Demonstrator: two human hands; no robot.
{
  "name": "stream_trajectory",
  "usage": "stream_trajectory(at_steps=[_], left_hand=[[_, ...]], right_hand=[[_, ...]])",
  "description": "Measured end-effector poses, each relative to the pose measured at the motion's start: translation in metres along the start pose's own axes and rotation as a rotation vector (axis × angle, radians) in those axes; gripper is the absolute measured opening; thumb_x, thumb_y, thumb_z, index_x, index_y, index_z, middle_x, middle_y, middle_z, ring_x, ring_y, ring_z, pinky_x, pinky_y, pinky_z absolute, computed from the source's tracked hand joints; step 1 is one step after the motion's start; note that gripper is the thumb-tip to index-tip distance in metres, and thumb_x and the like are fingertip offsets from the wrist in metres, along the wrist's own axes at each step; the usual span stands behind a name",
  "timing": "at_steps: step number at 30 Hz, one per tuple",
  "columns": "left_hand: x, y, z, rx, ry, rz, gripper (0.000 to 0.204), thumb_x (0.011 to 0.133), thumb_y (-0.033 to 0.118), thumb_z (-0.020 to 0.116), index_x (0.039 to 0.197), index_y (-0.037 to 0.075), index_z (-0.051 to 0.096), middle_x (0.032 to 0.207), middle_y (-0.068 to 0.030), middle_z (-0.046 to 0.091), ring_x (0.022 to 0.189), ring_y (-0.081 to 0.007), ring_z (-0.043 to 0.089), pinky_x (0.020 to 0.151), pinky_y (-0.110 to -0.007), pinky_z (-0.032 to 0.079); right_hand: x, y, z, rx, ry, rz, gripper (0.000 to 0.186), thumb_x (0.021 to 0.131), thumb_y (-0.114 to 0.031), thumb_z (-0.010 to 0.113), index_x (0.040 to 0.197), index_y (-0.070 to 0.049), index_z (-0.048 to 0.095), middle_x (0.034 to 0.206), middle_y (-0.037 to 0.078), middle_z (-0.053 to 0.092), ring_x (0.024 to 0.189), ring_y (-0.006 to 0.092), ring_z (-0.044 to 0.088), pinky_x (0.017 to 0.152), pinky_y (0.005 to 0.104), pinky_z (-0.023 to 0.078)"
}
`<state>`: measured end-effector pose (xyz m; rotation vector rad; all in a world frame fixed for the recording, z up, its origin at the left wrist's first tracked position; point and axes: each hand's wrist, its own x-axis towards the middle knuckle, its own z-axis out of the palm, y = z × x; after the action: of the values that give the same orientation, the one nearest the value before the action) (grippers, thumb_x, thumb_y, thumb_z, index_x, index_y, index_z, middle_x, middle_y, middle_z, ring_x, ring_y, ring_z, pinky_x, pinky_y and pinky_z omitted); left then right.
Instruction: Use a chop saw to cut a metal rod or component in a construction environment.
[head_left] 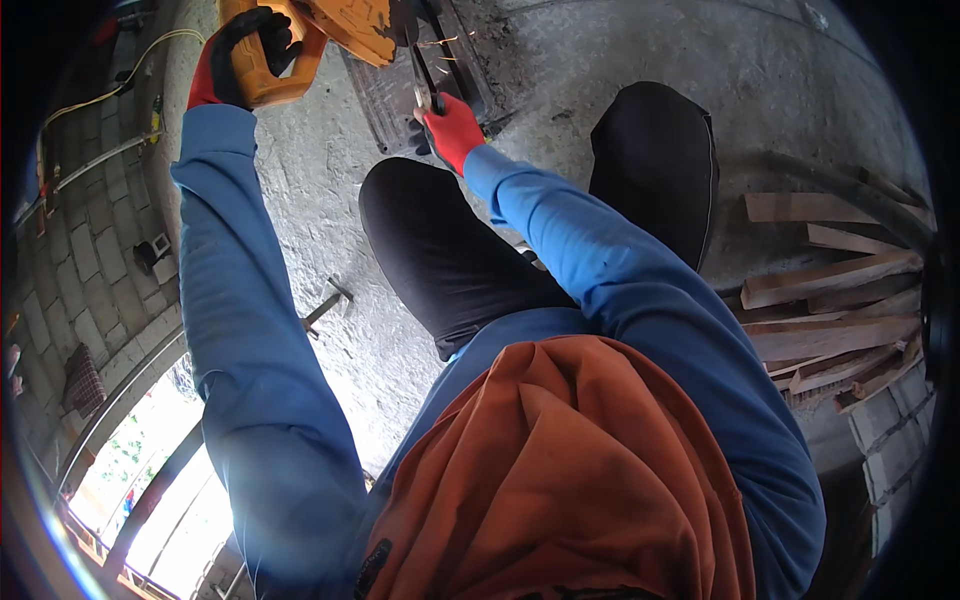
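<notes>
My left hand, in a red and black glove, is wrapped round the loop handle of a yellow cut-off saw at the upper left. The saw's dark disc shows only in part at the top edge. Beneath it lies a dark metal base, with thin orange streaks like sparks beside the disc. In a matching glove, my right hand is closed on a slim metal piece that points up toward the disc. Its exact kind is hard to make out.
Several wooden planks are piled at the right, near grey blocks. A hammer-like tool lies on the concrete floor left of my knees. A yellow cable runs along the block wall at the left.
</notes>
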<state>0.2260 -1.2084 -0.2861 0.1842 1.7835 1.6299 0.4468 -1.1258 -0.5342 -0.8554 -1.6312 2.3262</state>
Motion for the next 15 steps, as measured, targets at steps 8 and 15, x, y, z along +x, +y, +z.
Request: stream_trajectory(at_steps=[8,15], left_hand=[[0.004,-0.001,-0.008,-0.049,0.035,-0.029,0.037,0.084,0.026,0.069,0.113,0.004,0.063,0.097,-0.0125,0.067,0.089,-0.0246,0.067,0.090,-0.044,0.055],[0.011,0.003,-0.004,0.001,-0.004,-0.081,0.030,0.089,0.019,0.064,0.114,0.002,0.063,0.104,-0.0125,0.069,0.091,-0.0239,0.068,0.090,-0.042,0.054]], right_hand=[[-0.021,0.003,-0.002,0.086,-0.019,0.023,0.020,0.086,-0.018,0.066,0.096,-0.001,0.063,0.081,0.013,0.065,0.075,0.0246,0.060,0.071,0.0374,0.046],[0.042,-0.001,0.002,0.046,0.024,-0.016,0.023,0.084,-0.021,0.069,0.093,-0.001,0.064,0.080,0.015,0.066,0.077,0.0267,0.062,0.073,0.0390,0.047]])
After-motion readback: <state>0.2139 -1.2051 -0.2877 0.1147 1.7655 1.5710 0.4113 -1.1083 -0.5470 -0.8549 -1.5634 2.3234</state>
